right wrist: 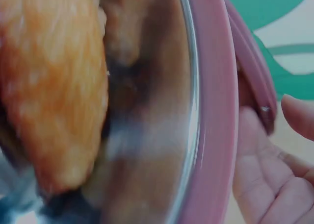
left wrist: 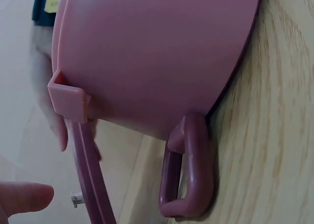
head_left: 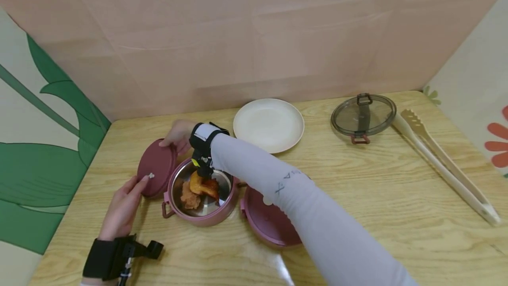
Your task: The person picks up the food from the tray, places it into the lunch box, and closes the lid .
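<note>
A dark red pot lid (head_left: pixel 156 169) leans at the left side of a pink pot (head_left: pixel 206 220), its small pale knob facing left. My left hand (head_left: pixel 125 204) holds the lid's near edge, thumb on the outer face; in the left wrist view only the thumb (left wrist: pixel 27 197) shows. At the far edge my right hand (head_left: pixel 180 136) grips the lid, and the right wrist view shows its fingers (right wrist: pixel 260 180) beside the pot's rim. Inside the steel-lined pot lie a browned chicken wing (head_left: pixel 202 185) and a crumbly fried piece (head_left: pixel 190 197).
A second, dark red pan-like vessel (head_left: pixel 270 224) sits right of the pot, partly under my right forearm. Behind is a white plate (head_left: pixel 270 122). Farther right lie a glass lid (head_left: pixel 363 118) and long beige tongs (head_left: pixel 444 167). The pot's loop handle (left wrist: pixel 196 175) juts out near the left hand.
</note>
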A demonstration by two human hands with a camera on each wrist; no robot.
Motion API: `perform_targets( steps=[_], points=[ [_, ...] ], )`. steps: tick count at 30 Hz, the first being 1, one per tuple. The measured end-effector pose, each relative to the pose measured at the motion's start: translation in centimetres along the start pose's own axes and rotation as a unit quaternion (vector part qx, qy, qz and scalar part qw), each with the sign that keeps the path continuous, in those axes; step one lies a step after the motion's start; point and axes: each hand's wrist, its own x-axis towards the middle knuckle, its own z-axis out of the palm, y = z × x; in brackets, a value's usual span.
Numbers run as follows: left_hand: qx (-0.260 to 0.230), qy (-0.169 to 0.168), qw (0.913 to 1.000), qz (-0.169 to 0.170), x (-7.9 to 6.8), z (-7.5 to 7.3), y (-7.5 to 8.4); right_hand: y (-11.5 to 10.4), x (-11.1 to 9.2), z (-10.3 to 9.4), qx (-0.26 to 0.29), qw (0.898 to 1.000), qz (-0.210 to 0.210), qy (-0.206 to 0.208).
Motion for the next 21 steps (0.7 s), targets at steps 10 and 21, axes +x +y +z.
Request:
perform_targets(
  steps=[10,21],
  points=[
    [-0.029,0.0,0.9996,-0.003,0.1,-0.3,0.1,-1.0,-0.4,1.3,0.041,0.998,0.0,-0.046],
    [-0.091,-0.003,0.9949,0.045,-0.1,-2.6,0.1,-2.0,-2.3,0.6,-0.017,0.992,-0.085,-0.091]
  ],
)
